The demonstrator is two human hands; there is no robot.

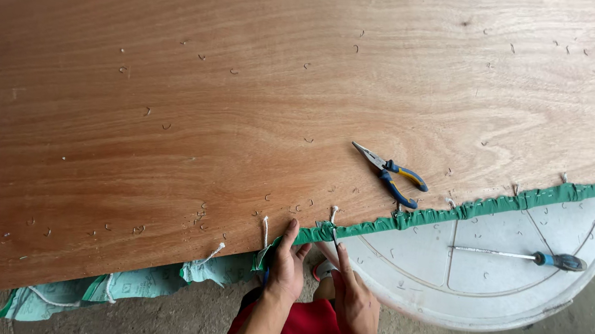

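Plywood, reddish brown, fills most of the view: a big board [246, 95] lying flat, with many small bent staples [169, 125] scattered over it. Along its near edge a green fabric strip [485, 206] is folded up over the wood and fixed there in small pleats.

Our left hand [287, 265] closes on the loose end of the fabric at the board's edge, thumb on top of the wood. Our right hand [354, 298] is closed around a thin dark tool [335, 239], whose tip touches the fabric just beside the left thumb; the handle is hidden in the fist, so we cannot tell what kind of tool it is.

To do this step well, we judge that the tip should go flat under the staple, close to the wood, and lift with small pushes, so the fabric does not tear. The left hand should keep the fabric tight but stay beside the tip, not in front of it.

Pliers [390, 173] with blue and yellow handles lie on the board, near the edge. A screwdriver [524, 256] with a blue handle lies on a white round plastic piece [564, 291] below the edge. No packages, labels or signs are visible; only pale green cloth [131, 282] with white cords [265, 231] hangs under the board at the left.
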